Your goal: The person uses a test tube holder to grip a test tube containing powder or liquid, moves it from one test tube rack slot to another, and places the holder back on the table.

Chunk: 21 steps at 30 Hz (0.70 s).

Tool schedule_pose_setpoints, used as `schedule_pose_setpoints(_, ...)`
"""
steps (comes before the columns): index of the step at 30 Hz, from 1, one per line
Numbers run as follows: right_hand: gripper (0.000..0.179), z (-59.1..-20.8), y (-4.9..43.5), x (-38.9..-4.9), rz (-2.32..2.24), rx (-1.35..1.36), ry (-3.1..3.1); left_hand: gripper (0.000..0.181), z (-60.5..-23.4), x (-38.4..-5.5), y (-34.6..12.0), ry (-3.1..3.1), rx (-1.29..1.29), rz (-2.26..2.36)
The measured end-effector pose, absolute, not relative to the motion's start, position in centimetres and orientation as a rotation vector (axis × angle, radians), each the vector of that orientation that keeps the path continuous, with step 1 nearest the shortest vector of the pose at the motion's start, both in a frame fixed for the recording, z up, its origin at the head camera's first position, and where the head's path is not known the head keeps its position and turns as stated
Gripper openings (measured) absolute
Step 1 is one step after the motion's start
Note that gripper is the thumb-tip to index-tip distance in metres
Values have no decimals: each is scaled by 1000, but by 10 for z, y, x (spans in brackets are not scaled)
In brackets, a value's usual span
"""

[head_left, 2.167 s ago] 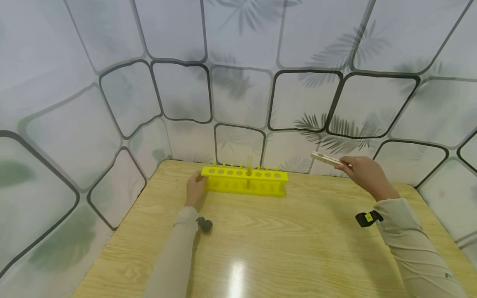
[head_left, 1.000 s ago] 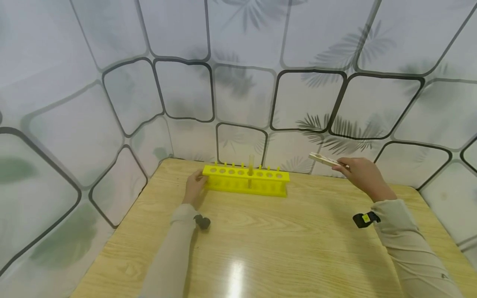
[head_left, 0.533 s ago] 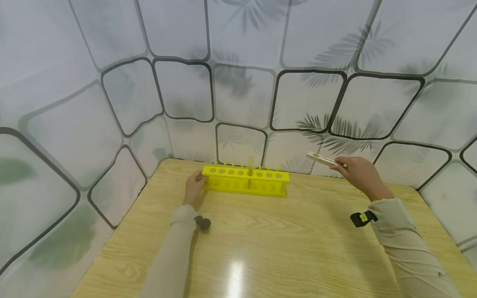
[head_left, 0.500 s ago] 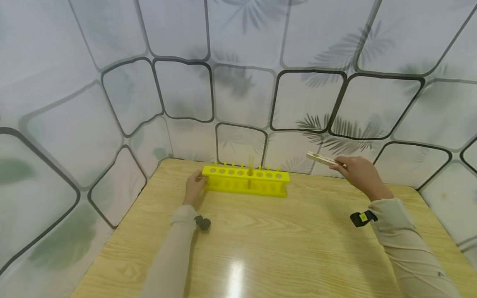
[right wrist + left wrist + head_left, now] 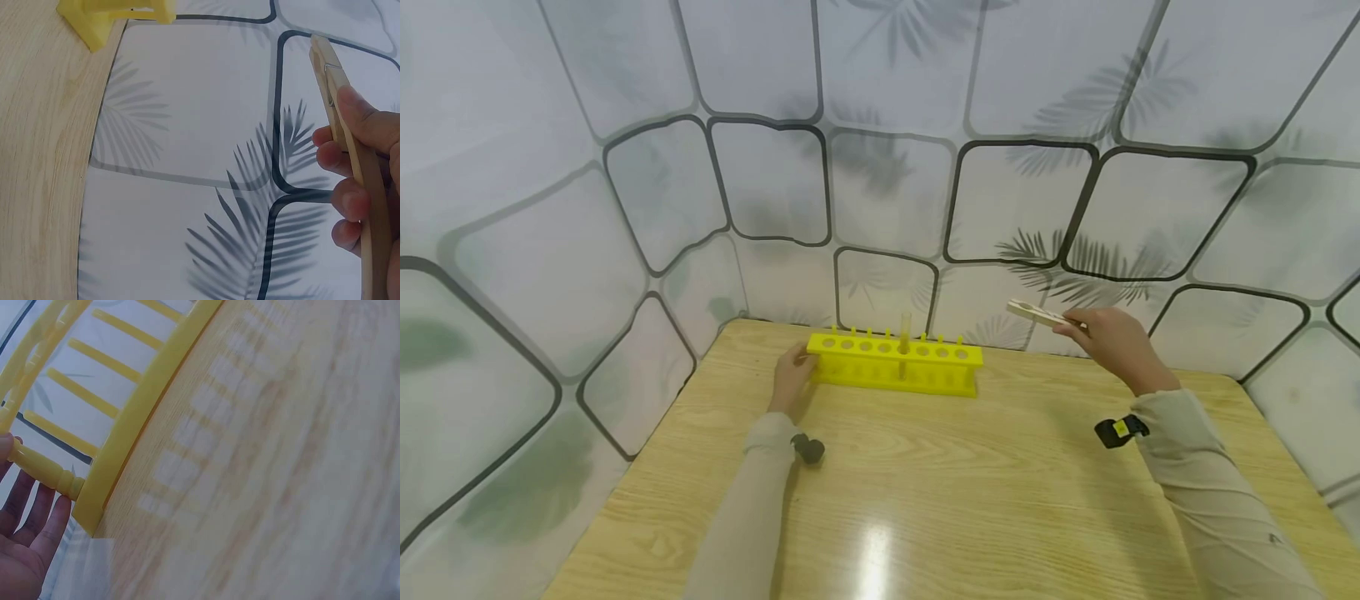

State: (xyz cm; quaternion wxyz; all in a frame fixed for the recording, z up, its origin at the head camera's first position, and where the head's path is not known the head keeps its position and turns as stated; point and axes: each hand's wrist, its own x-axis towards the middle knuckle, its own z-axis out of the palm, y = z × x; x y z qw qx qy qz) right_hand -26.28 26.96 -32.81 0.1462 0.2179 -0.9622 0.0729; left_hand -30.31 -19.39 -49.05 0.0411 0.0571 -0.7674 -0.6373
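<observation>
A yellow test tube rack (image 5: 893, 365) stands near the back edge of the table, with one clear test tube (image 5: 905, 333) upright in a hole right of its middle. My left hand (image 5: 792, 377) holds the rack's left end; in the left wrist view its thumb and fingers (image 5: 53, 528) are around the end post (image 5: 47, 470). To the right of the rack, my right hand (image 5: 1111, 342) is raised and grips a wooden test tube holder (image 5: 1033, 313). The holder's spring end points left toward the rack, and nothing shows between its tips. Thumb and fingertips close round its wooden legs (image 5: 369, 219).
The rack and both arms are over a wood-grain table (image 5: 925, 483). Behind and to the left hangs a pale patterned curtain-like wall (image 5: 880, 200), close to the table's back edge. Each sleeve carries a black wrist camera.
My right hand has moved left and slightly up, bringing the test tube holder nearer the rack. The left hand, rack and test tube have stayed in place over the last second.
</observation>
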Motion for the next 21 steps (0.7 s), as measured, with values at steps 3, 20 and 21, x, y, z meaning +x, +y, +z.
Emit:
schedule_pose_setpoints(3,32,-328,267,-264,203,636,-2756,39,-491,-304,-195,-2375,172,-1924)
schedule_pose_setpoints(20,29,-325,253,-269,194,686,-2719,40,-494,-308,-194,-2364,240,-1969)
schedule_pose_setpoints(21,28,-325,252,-270,189,689,-2713,40,-493,-308,-194,-2360,242,-1974)
